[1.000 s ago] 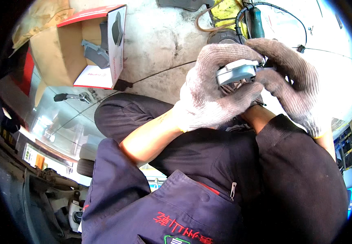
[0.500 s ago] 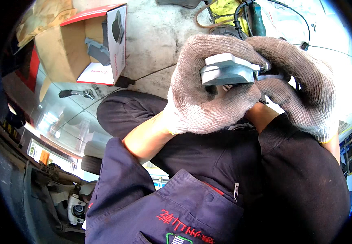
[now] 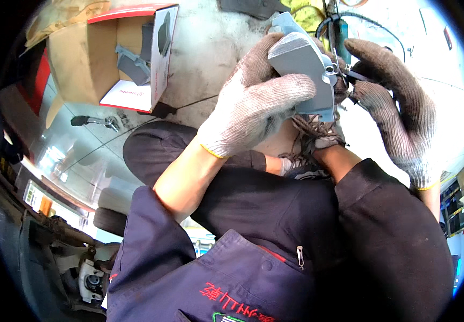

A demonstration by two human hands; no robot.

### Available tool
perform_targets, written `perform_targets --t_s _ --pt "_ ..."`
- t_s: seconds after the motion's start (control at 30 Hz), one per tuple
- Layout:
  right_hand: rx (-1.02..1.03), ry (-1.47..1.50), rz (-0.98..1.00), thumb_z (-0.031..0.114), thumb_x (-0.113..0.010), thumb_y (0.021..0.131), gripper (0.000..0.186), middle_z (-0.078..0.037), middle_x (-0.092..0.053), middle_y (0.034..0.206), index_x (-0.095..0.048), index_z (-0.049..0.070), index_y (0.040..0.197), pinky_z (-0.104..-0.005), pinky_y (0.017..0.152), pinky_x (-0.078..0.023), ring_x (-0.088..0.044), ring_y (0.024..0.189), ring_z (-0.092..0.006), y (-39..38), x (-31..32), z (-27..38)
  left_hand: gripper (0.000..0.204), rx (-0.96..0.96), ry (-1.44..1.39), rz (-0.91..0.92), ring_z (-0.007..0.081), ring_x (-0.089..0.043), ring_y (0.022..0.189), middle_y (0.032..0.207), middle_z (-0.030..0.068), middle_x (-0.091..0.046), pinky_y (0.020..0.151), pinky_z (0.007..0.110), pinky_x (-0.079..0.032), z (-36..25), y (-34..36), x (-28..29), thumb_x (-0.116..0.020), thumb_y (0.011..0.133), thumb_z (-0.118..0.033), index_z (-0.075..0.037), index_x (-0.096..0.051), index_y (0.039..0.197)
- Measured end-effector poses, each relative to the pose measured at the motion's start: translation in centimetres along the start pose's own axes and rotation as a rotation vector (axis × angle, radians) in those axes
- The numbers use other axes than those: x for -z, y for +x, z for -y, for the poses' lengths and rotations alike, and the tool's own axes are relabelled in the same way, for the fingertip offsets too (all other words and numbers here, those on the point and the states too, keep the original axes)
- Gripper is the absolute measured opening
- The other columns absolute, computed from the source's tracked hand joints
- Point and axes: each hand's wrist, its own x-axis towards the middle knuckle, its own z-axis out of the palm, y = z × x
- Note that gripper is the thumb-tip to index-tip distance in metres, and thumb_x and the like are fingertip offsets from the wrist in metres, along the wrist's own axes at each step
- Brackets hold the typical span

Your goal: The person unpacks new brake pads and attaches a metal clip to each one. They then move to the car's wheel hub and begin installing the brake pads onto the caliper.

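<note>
My left hand (image 3: 245, 102), in a knit glove, grips a grey brake pad (image 3: 302, 59) with a silver backing, tilted up in front of me, its fingers wrapped round it. A small silver clip (image 3: 329, 70) sits on the pad's right edge. Just right of the pad, my gloved right hand (image 3: 403, 118) has its index finger raised and curved, while the thumb and other fingers close on a thin metal piece (image 3: 359, 76) reaching toward the clip; its far end is hard to make out.
An open box (image 3: 74, 64) of grey pads stands upper left, a ratchet-like tool (image 3: 90, 122) below it. Cables (image 3: 382, 29), yellow material (image 3: 307, 16) and a green handle (image 3: 343, 43) lie beyond my hands. My crossed legs and laced shoe (image 3: 323, 140) are beneath; car parts (image 3: 90, 279) show lower left.
The pad has tilted up and away, now showing its broad face. My left hand has turned with it, and my right hand has drawn slightly apart, raising its index finger.
</note>
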Motion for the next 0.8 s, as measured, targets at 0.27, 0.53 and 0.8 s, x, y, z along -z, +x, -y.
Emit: perform_targets --t_s 0.27,0.53,0.8 --pt "-0.036 0.045 -0.172 0.02 -0.063 0.094 0.043 -0.014 -0.063 0.124 -0.055 0.006 0.134 -0.0369 0.101 -0.046 -0.06 0.116 -0.0232 -0.1 1.3 -1.5 0.046 -0.042 -0.246 0.05 0.0295 -0.059 0.115 0.125 0.014 -0.057 0.098 0.047 -0.05 -0.5 1.0 1.2 -0.056 0.097 -0.018 -0.004 -0.041 0.139" --pt "-0.113 -0.306 -0.65 0.029 -0.059 0.098 0.046 -0.016 -0.063 0.124 -0.052 0.006 0.137 -0.0345 0.094 -0.053 -0.065 0.107 -0.0209 -1.3 8.0 -2.7 0.03 -0.391 -0.075 -0.118 0.0216 -0.065 0.095 0.104 0.0098 -0.063 0.086 0.039 -0.055 -5.5 1.5 2.8 -0.06 0.096 -0.019 -0.004 -0.053 0.121" --pt "-0.06 -0.101 -0.649 0.017 -0.058 0.098 0.044 -0.017 -0.06 0.128 -0.049 0.002 0.138 -0.0336 0.098 -0.049 -0.058 0.118 -0.0218 -0.3 6.9 -3.0 0.029 -0.658 1.475 -0.351 0.0213 -0.066 0.083 0.094 0.0088 -0.067 0.073 0.033 -0.054 -2.5 2.3 3.8 -0.077 0.073 -0.008 -0.007 -0.067 0.1"
